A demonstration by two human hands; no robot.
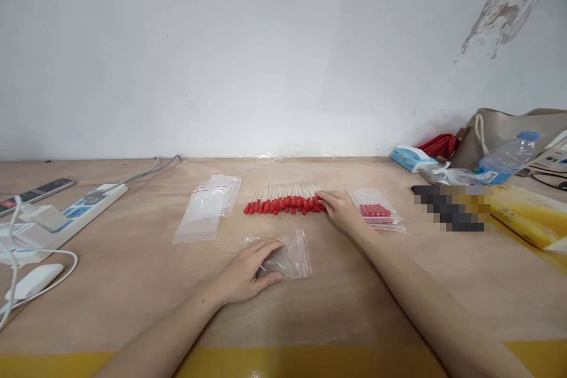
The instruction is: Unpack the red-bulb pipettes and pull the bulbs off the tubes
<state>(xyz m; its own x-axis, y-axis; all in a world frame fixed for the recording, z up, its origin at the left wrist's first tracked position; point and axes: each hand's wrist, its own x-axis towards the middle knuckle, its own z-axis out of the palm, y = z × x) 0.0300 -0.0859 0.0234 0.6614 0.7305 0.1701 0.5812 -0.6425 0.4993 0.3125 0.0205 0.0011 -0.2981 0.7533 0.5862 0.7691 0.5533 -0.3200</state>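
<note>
Wooden tabletop (332,313), left hand (243,271) partly covering clear bag (295,257), pixelated dark object (452,209).

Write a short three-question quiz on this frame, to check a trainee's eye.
1. True or false: the right hand is at the right end of the row of red-tipped sticks.
2. Fill in: the cap of the bottle is ____ in colour.
3. Choose one. The left hand is at:
A. the sticks
B. the bottle
C. a clear bag

Key: 1. True. 2. Blue. 3. C.
</note>
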